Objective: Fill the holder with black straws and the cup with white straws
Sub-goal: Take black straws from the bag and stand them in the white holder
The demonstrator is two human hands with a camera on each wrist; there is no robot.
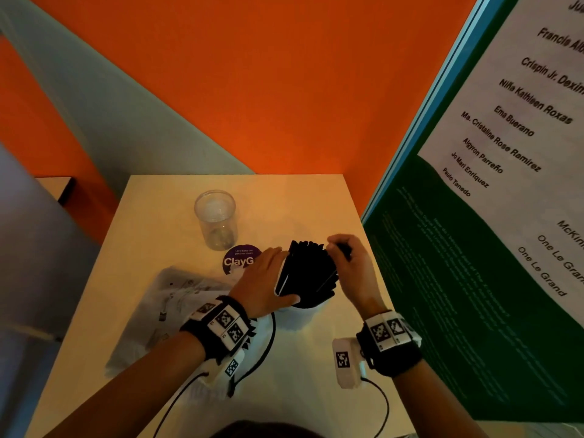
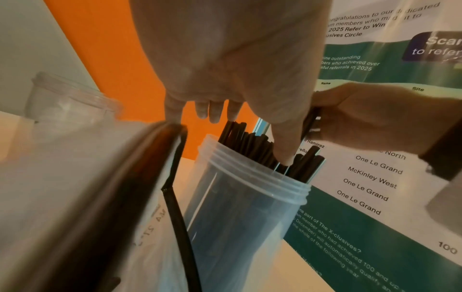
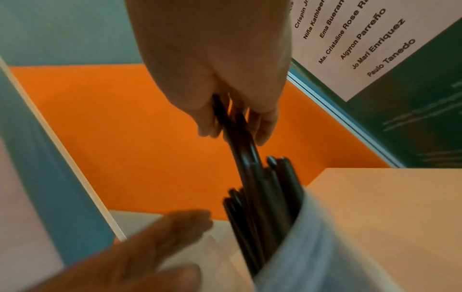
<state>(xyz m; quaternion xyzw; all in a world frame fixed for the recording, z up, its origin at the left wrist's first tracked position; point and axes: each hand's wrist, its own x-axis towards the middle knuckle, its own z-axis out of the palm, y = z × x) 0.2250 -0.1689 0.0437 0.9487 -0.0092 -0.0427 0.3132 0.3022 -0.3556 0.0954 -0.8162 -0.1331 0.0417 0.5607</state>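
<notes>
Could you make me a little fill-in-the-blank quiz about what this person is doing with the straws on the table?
1. The straws standing in the holder are all ____ in colour.
2. The ____ hand pinches a few black straws above the holder.
3. The clear cup near the purple sticker holds ____ straws.
4. The wall behind the table is ____.

Missing words: black; right; no; orange

On the table (image 1: 158,216), black straws (image 1: 308,270) stand in a holder between the left hand (image 1: 262,282) and right hand (image 1: 347,263); a clear cup (image 1: 216,219) stands at ten o'clock from them.
</notes>
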